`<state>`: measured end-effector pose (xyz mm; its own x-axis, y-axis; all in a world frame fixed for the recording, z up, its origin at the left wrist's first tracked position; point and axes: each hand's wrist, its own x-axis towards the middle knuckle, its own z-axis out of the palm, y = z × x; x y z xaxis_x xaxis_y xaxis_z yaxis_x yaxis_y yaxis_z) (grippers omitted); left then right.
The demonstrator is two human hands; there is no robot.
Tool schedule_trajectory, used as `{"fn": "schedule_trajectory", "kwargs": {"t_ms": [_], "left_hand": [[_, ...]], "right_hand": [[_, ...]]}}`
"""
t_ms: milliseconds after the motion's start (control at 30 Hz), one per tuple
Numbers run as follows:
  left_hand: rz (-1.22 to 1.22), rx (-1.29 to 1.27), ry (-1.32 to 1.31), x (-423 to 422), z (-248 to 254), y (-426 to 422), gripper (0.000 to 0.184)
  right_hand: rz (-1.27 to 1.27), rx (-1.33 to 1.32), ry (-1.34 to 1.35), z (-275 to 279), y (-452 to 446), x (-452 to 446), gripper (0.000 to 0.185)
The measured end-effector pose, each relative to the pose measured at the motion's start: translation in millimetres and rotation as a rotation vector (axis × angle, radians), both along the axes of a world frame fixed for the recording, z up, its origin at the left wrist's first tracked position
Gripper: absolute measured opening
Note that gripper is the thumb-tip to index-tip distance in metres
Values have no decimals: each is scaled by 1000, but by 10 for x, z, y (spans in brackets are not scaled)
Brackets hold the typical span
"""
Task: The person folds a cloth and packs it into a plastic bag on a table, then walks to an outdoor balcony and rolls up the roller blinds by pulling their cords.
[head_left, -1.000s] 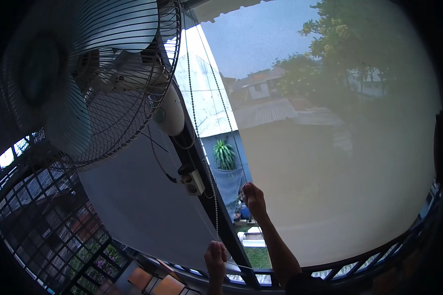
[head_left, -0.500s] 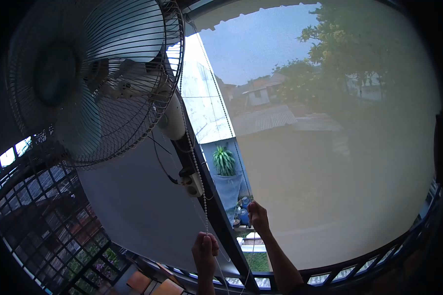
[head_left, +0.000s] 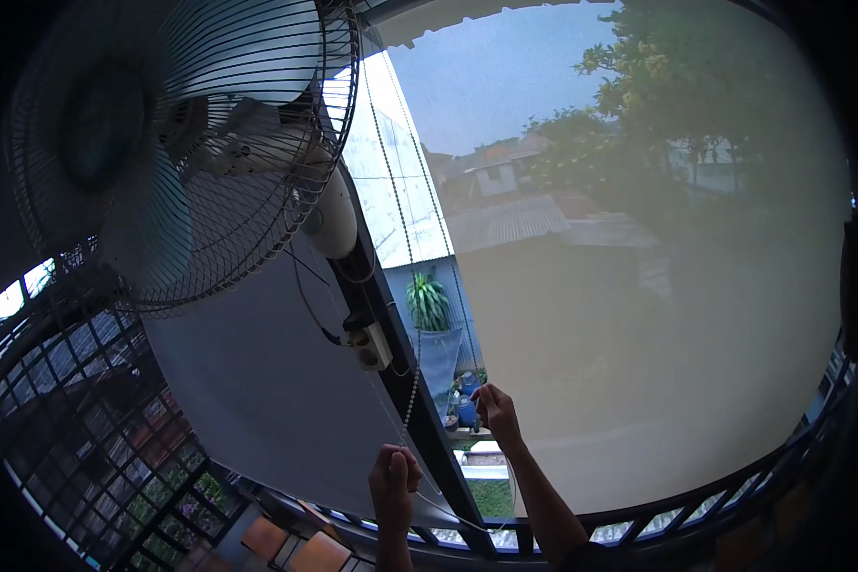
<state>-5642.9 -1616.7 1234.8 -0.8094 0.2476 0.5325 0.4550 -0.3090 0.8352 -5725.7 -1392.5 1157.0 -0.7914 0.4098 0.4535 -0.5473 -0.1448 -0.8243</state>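
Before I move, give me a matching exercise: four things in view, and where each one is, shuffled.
1. Left hand
2. Right hand
3. Fan
4. Green plant

A. Seen through the gap left of the pale blind
B. Upper left of the view
C. In front of the grey blind, closed on a beaded chain
D. At the pale blind's left edge

Pairs: 1-C, 2-D, 3-B, 4-A

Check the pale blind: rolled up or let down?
Let down: the pale blind hangs spread from the upper part of the view almost to the railing, with trees showing through it.
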Motion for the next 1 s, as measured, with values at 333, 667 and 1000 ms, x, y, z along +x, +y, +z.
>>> {"fn": "schedule_trajectory", "kwargs": {"t_ms": [333, 667, 1000], "left_hand": [[127, -52, -76, -121, -351, 101, 35], [19, 13, -195, -238, -502, 465, 37], [15, 20, -250, -248, -446, 589, 36]], "right_hand": [[-105, 92, -36, -207, -34, -87, 35], [-63, 106, -62, -354, -27, -128, 31], [-398, 184, -48, -322, 195, -145, 34]]}}
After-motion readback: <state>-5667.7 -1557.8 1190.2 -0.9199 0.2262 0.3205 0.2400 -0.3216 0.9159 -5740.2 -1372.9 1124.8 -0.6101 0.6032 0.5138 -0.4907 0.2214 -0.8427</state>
